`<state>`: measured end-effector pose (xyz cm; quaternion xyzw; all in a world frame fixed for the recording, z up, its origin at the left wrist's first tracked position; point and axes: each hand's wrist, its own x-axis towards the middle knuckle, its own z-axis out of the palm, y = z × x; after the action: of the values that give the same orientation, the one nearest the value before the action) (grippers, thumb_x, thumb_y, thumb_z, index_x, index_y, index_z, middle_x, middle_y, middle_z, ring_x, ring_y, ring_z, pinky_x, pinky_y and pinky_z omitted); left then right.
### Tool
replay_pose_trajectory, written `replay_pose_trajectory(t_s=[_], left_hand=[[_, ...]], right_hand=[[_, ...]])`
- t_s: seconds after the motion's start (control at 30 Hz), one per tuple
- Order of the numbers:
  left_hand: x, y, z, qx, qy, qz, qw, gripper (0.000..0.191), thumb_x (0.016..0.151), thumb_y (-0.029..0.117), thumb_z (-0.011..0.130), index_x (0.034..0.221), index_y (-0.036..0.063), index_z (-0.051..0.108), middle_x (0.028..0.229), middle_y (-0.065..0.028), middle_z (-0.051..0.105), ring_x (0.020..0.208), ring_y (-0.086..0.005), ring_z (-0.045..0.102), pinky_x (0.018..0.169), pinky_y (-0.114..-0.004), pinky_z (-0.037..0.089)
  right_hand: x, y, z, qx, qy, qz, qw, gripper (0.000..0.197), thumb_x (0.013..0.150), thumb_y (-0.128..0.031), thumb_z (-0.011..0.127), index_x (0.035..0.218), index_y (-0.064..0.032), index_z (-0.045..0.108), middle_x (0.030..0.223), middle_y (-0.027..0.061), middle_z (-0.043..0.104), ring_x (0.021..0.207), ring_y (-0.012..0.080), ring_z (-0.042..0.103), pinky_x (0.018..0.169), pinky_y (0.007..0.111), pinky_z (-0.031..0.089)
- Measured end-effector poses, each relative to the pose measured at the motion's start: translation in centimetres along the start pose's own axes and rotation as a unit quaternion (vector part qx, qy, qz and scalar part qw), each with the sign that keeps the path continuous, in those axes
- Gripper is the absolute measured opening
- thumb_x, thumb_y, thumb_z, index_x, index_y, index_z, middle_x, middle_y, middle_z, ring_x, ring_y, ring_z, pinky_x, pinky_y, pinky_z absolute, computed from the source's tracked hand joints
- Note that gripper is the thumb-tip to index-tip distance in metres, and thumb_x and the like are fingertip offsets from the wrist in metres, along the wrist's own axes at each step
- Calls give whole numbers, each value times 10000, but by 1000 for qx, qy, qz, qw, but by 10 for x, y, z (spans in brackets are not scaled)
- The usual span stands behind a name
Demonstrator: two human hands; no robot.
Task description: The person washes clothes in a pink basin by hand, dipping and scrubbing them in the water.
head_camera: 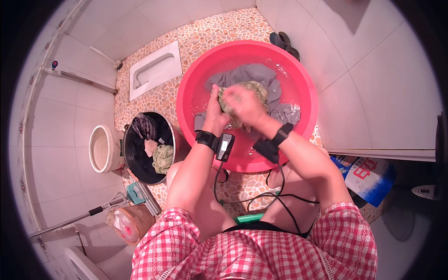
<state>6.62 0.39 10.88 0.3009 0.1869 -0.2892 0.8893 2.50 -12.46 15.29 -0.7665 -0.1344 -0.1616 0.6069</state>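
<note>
A big pink plastic basin (184,92) of water stands on the floor before me. Inside it, a green patterned cloth (259,89) is bunched between my two hands. My left hand (215,113) grips its left side, thumb up. Blurred by motion, my right hand (246,105) is curled over the cloth's middle and hides part of it. Beneath and around lies a wet grey garment (252,72), partly under water. Straps with small devices are on both wrists, and dark cables (276,196) trail from them between my legs.
Left of the basin stands a dark bucket (131,164) holding laundry, beside a white bucket (91,148). A mop (94,211) and a waste bin (143,220) are lower left. Beyond lies a squat toilet (154,71). A blue-and-white bag (367,176) sits at right; dark shoes (284,42) stand behind the basin.
</note>
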Motion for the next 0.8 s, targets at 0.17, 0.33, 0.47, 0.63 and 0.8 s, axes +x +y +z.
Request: replay_pose_trajectory(t_s=[0.17,0.33,0.47,0.63,0.8], left_hand=[[6,-52,-5,27,-18,-36,999,328,928,339,494,1114,72,536,1053,-106,615,937,-249,613,806,-428,513],[23,-33,-21,-21,8,-24,999,323,941,327,433,1043,52,570,1040,-131,628,934,-274,620,850,-435,504],[21,-19,-18,48,-80,-3,996,275,926,307,444,964,64,568,940,-100,627,888,-260,615,825,-421,503],[-6,-19,29,56,21,14,998,211,900,284,537,935,76,557,870,-60,611,814,-220,613,779,-409,514],[-24,23,42,174,-69,151,971,174,900,257,585,875,99,518,812,8,520,736,-110,527,673,-288,470]], right_hand=[[7,16,9,-246,-13,-40,968,257,861,-291,542,799,-43,567,765,148,612,730,356,606,620,433,478],[0,18,14,-258,-50,22,965,237,885,-249,482,816,-33,547,741,189,586,698,385,578,607,478,452],[-12,21,22,-237,-27,30,971,228,872,-262,512,840,-38,532,760,177,601,727,391,587,628,478,455],[11,37,-21,-255,-34,172,951,224,850,-242,563,922,-33,531,826,213,610,769,383,594,637,426,487],[4,14,-52,281,-297,423,809,315,812,-128,624,1083,0,529,896,71,642,792,157,636,646,296,512]])
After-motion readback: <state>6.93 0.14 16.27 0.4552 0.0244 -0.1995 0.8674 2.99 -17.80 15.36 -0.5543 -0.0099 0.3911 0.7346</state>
